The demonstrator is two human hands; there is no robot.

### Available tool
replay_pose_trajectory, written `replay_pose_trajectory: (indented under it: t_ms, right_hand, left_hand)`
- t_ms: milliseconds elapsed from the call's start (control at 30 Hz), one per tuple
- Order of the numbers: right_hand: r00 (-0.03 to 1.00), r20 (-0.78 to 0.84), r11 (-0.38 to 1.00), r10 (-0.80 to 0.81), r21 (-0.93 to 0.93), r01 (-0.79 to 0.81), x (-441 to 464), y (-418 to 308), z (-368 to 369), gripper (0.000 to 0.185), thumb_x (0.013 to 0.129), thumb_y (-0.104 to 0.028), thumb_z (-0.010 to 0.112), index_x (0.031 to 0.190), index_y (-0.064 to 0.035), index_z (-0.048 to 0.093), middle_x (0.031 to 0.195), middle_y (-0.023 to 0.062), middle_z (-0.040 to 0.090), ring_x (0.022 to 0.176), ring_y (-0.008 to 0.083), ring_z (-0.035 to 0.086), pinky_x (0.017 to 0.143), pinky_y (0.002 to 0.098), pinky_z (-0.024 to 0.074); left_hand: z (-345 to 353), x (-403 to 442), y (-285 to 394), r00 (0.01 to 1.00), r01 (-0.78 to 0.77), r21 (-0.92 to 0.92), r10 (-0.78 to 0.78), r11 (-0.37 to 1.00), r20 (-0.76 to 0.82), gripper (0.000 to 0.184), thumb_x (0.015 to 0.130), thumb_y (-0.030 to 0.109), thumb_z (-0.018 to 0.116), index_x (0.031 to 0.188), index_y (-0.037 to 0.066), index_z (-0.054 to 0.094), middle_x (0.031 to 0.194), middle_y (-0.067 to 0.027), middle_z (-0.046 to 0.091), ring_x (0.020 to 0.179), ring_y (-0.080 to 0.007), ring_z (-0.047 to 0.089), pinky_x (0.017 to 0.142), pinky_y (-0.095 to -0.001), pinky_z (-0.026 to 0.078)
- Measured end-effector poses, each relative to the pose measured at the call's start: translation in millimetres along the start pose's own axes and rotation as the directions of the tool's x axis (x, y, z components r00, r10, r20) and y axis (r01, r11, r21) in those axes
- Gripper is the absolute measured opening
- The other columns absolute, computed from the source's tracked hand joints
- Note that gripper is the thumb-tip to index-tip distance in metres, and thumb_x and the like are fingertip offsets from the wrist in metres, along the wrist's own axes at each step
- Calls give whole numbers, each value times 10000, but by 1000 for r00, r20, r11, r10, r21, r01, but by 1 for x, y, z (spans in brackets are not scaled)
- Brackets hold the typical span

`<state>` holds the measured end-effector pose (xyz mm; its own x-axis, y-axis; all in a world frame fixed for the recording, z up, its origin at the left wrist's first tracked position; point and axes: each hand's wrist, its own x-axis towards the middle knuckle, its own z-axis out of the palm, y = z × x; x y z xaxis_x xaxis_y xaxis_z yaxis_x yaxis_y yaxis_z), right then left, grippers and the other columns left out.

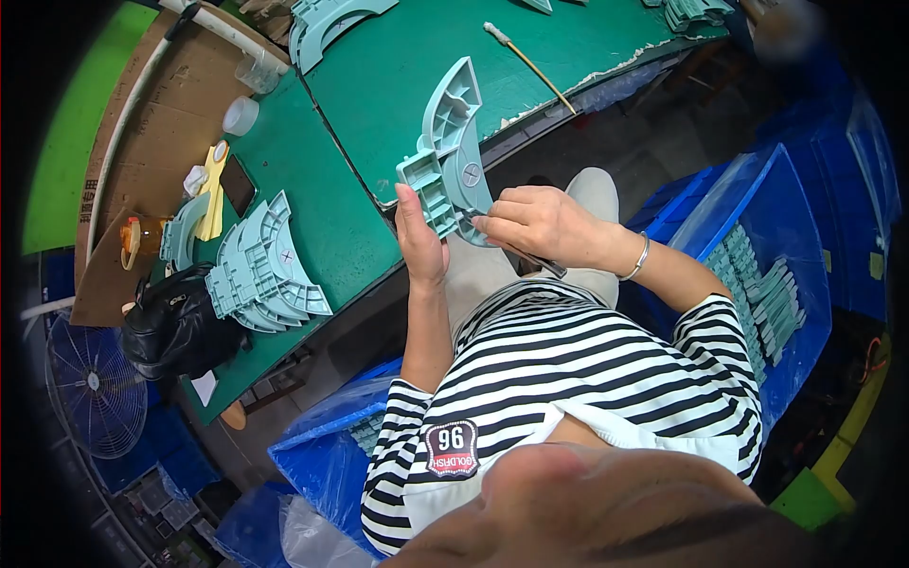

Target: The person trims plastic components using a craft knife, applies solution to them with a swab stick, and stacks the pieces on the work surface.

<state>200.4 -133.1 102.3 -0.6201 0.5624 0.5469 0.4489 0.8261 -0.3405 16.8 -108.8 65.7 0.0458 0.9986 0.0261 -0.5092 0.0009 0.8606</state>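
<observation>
A curved pale-green plastic part (457, 156) with ribbed compartments and a round crossed mark is held upright over my lap, at the table's edge. My left hand (423, 237) grips its lower left side, thumb up along the edge. At its lower right end, my right hand (544, 225) is closed round a slim dark tool (540, 261), whose tip is by the part's lower edge; the exact contact is hidden by the fingers. Several similar parts lie stacked (265, 265) on the green table (322, 222) to the left.
More green parts (327, 28) lie at the back. A brush-like stick (530, 68) crosses the table's right portion. A phone (238, 184), yellow strips (212, 194) and a black bag (175, 322) are left. Blue lined bins (795, 284) hold parts at right; a fan (93, 381) stands lower left.
</observation>
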Motion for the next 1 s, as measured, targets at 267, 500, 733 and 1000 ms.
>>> replay_pose_trajectory:
  t_ms: [267,500,733,1000]
  right_hand:
    - [1000,-2,999,26,30,-26,2,1,1,213,716,-101,668,884,-9,574,744,58,526,689,203,558,593,329,481]
    - [997,59,999,50,5,-50,3,1,2,182,716,-106,661,790,-41,508,735,58,502,690,211,547,604,331,479]
    - [999,32,1000,24,5,-24,5,1,6,166,707,-94,642,767,-48,495,722,56,497,683,216,546,599,331,477]
    - [995,53,996,80,46,-82,4,6,14,148,674,-79,613,710,-56,472,672,52,471,636,215,545,543,330,465]
  left_hand:
    - [-4,0,-3,999,4,55,-6,998,35,505,1035,394,290,1238,-20,496,1160,-83,582,1037,-137,558,911,-292,437]
    - [-5,0,-9,998,-30,163,19,986,68,514,1034,401,297,1243,-23,498,1142,-76,584,1019,-124,550,884,-265,433]
    - [-6,0,-9,997,-35,148,24,988,75,514,1033,405,299,1228,-24,505,1113,-65,590,974,-110,550,849,-256,440]
    - [-7,2,-11,991,-115,319,87,941,101,542,1029,418,308,1205,-52,513,1099,-88,591,987,-131,529,876,-266,408]
